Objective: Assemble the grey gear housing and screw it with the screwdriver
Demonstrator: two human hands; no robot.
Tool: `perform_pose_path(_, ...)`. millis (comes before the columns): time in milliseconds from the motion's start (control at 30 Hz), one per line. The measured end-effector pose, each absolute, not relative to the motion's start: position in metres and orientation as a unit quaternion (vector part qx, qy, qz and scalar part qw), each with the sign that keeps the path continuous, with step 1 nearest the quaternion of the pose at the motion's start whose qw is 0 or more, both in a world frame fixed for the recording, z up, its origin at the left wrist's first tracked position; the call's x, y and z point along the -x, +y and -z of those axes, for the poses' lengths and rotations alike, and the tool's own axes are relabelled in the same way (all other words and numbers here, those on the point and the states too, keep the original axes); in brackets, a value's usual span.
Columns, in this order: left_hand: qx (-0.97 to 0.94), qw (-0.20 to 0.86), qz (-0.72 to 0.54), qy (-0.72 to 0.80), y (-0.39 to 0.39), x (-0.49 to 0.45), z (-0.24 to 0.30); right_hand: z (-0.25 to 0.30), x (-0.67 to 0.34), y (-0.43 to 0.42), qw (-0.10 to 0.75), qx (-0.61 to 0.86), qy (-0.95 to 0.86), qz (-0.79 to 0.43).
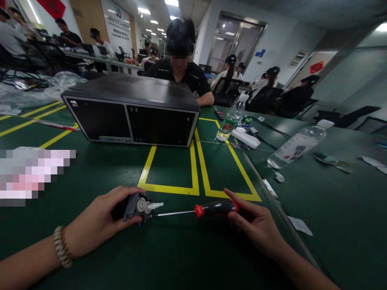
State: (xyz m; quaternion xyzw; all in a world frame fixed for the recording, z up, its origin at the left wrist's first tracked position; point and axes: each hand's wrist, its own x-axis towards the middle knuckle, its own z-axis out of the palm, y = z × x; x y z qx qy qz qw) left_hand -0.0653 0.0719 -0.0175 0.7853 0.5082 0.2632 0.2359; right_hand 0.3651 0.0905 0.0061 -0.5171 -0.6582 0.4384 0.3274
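Observation:
My left hand (102, 213), with a beaded bracelet (62, 247) at the wrist, grips a small dark plastic gear housing (133, 207). White gears (143, 205) and a white shaft show on its right side. From the right, a screwdriver (216, 208) with a black and red handle points at the housing. Its metal shaft reaches the housing's lower right edge; whether the tip sits in a screw is too small to tell. The handle's end lies between the thumb and fingers of my right hand (256, 221), the index finger stretched along it.
A black computer case (130, 108) lies across the green table, a person (181, 76) seated behind it. Two water bottles (231, 119) and a white device (246, 138) are at the right. Yellow tape (169, 188) marks the tabletop. Plastic wrap (45, 90) lies at the left.

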Motion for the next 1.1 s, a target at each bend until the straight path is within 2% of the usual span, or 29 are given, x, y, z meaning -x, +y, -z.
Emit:
perform_pose_path(333,-0.783,0.237,-0.26,0.512,0.071,0.067,0.022,-0.007,-0.366,0.089,0.327,0.471,-0.643,-0.507)
perform_pose_path(467,-0.786,0.235,-0.267,0.505,0.072,0.067,0.021,-0.008,-0.363,0.088,0.327,0.487,-0.652,-0.48)
perform_pose_path(633,-0.784,0.234,-0.276,0.504,0.072,0.066,0.02,-0.013,-0.359,0.085,0.286,0.514,-0.677,-0.443)
perform_pose_path(1100,-0.788,0.244,-0.257,0.504,0.071,0.069,0.02,-0.019,-0.354,0.082,0.267,0.512,-0.656,-0.486)
